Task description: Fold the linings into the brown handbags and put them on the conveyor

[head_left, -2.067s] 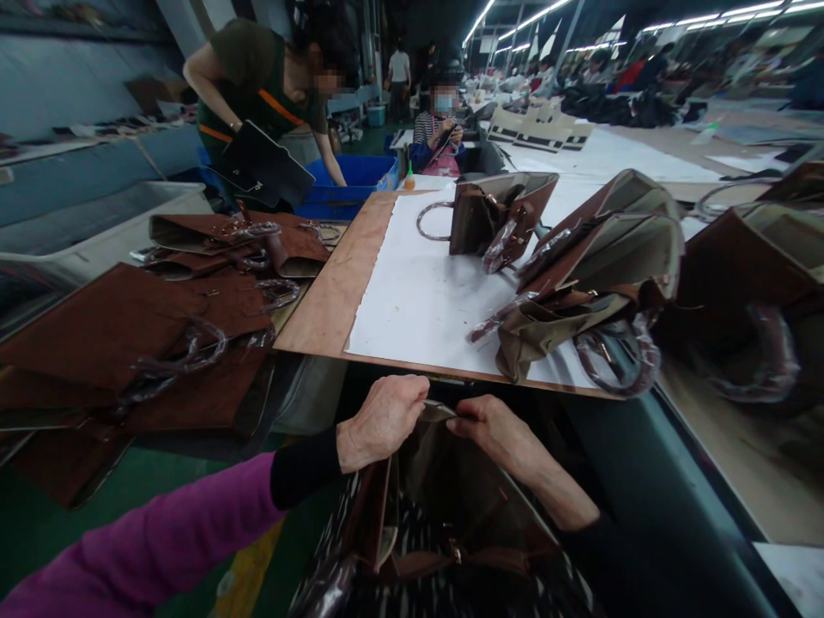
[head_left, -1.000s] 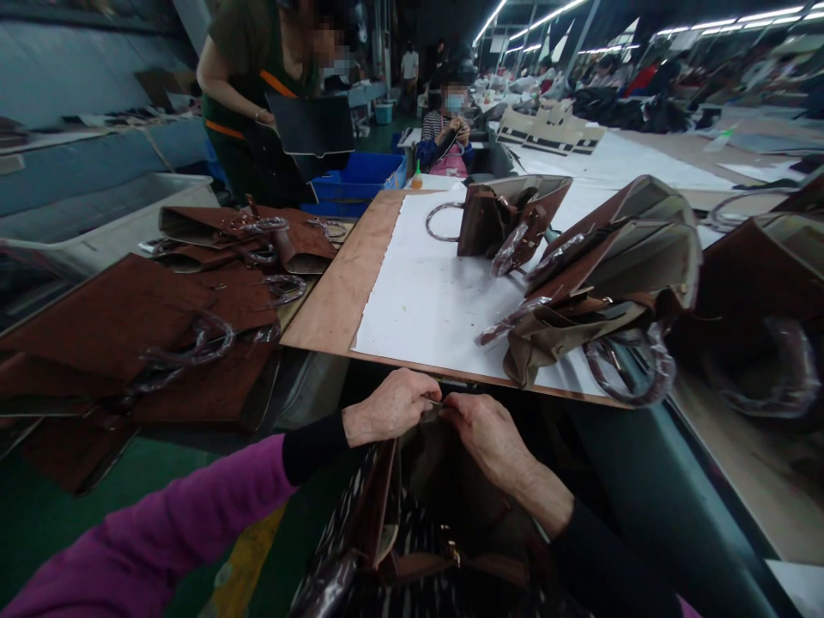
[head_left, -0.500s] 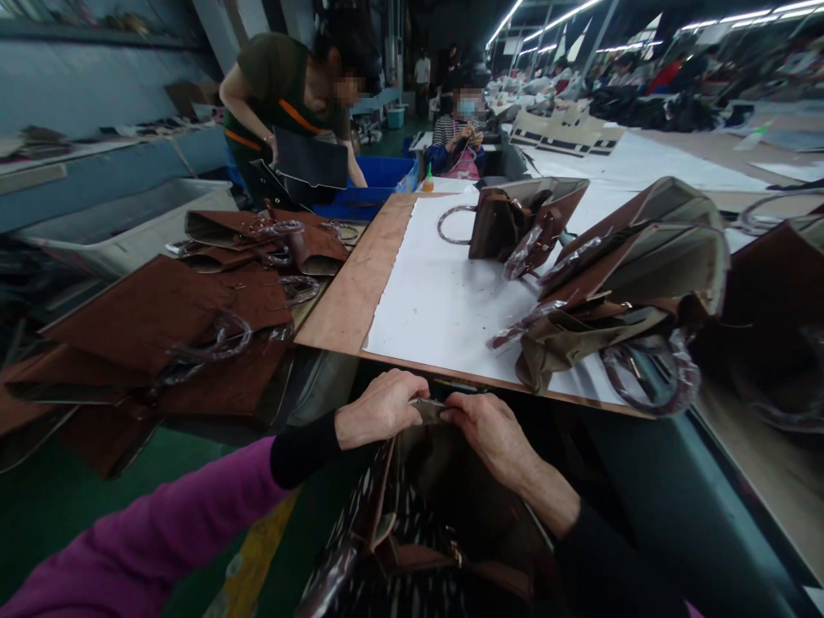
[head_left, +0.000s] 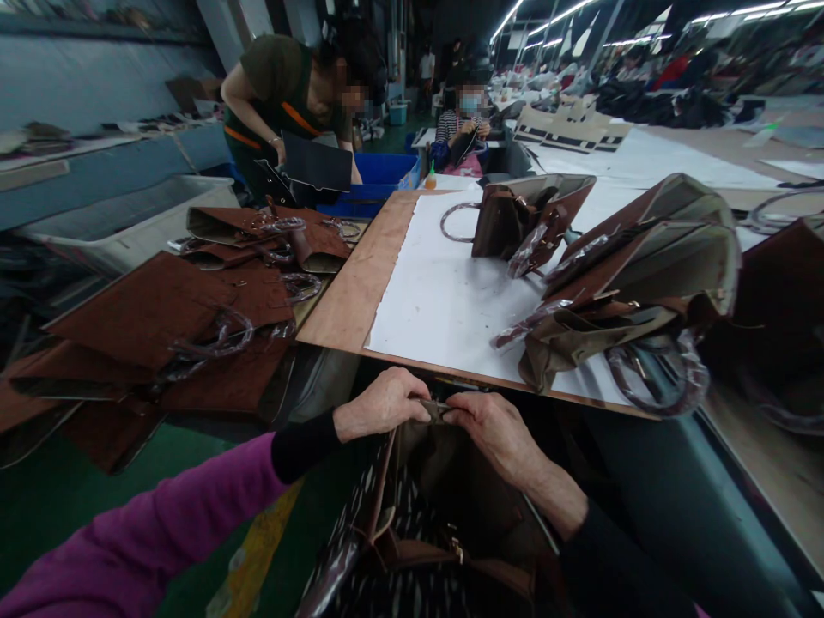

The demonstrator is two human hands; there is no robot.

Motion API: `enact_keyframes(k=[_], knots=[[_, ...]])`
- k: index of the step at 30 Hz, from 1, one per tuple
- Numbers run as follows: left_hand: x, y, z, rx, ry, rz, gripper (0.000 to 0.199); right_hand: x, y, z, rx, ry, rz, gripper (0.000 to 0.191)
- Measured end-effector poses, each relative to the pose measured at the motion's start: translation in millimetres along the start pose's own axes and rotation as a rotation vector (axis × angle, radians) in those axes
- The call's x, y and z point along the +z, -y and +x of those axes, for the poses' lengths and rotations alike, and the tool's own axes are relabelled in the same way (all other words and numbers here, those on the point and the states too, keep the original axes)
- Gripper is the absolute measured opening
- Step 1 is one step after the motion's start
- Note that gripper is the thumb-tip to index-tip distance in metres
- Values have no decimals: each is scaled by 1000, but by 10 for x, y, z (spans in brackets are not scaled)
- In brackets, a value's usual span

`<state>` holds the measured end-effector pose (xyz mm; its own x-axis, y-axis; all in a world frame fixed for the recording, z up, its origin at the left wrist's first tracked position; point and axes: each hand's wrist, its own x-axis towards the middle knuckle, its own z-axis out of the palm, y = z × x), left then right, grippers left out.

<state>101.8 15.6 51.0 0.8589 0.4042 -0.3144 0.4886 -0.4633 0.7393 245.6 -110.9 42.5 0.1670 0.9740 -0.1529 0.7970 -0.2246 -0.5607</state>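
A brown bag with a beige-grey lining lies open on my lap, its mouth facing me. My left hand pinches the far edge of the bag, thumb and fingers closed on it. Close beside it, my right hand pinches the same edge, a short stretch of lining showing between the two. A metal clasp and brown straps show on the near part of the bag. A plastic-wrapped handle hangs at its lower left.
Brown bags with wrapped handles stand on a board-topped table ahead, partly on white paper. More brown bags are piled at left by a grey bin. A person leans over a blue bin; another sits beyond.
My hands stay at the bag's edge, the fold between them bent slightly differently. The view has shifted a little. The seated person's hands have moved.
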Motion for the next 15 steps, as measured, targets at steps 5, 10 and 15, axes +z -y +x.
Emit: enact_keyframes(k=[5,10,15], knots=[[49,-9,-26,82,-28,43,22,-3,44,15,-32,3,8,23],[49,-64,-41,201,-57,181,26,46,40,43,-29,-4,-57,26],[59,-86,-13,251,-76,366,24,83,79,52,-7,-24,-198,26]])
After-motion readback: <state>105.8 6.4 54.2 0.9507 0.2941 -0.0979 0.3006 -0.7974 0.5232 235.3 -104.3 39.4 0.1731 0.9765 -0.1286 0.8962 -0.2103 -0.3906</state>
